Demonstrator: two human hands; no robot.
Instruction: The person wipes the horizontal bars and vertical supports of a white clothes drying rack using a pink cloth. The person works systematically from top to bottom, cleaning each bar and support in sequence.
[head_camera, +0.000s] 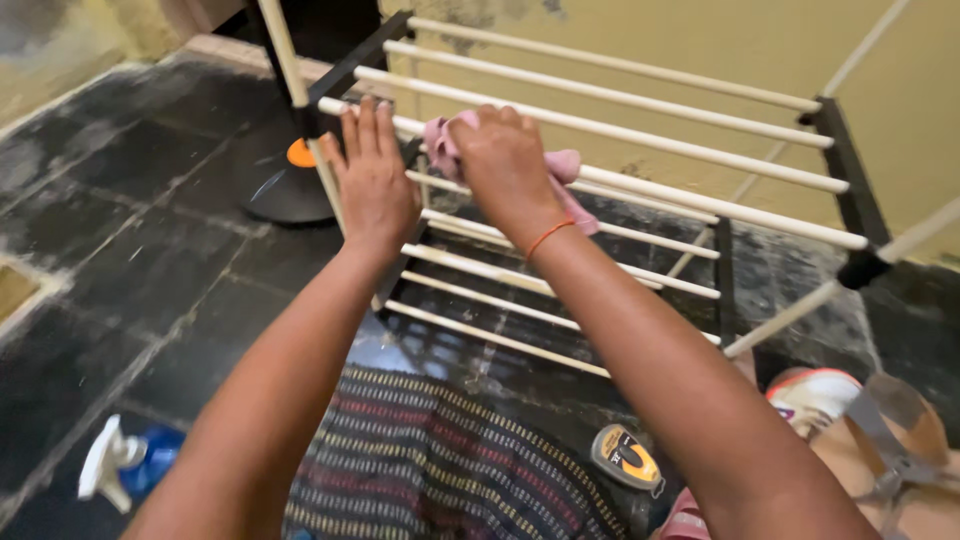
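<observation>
— Pink cloth (447, 146) up on the rack (640, 190), bunched under the right hand (503, 160), fingers clenched around it and pressing it onto one of the cream bars of the top tier.

— And the left hand (373, 180)?

— Flat and released, fingers stretched out together, palm resting on the near bars by the rack's dark corner post. It grips nothing, it just touches the frame.

— What's the rack like?

— Cream rods between black end pieces, two tiers showing, a lower row of rods visible beneath the arms. It stands on a dark stone floor (120, 230) against a yellowish wall.

— Anything around it?

— Down at lower left, a spray bottle (125, 465) with a white trigger and blue body lies on the floor. Near the right forearm, a small black-and-yellow tin (627, 457). At lower right, sandals (880, 430), and a white shoe (812, 392) with a red edge just beside them. Behind the rack's left corner, a round black stand base (285, 185) with an orange spot.

— And the wrist?

— Thin orange thread (549, 238) around the right one.
</observation>
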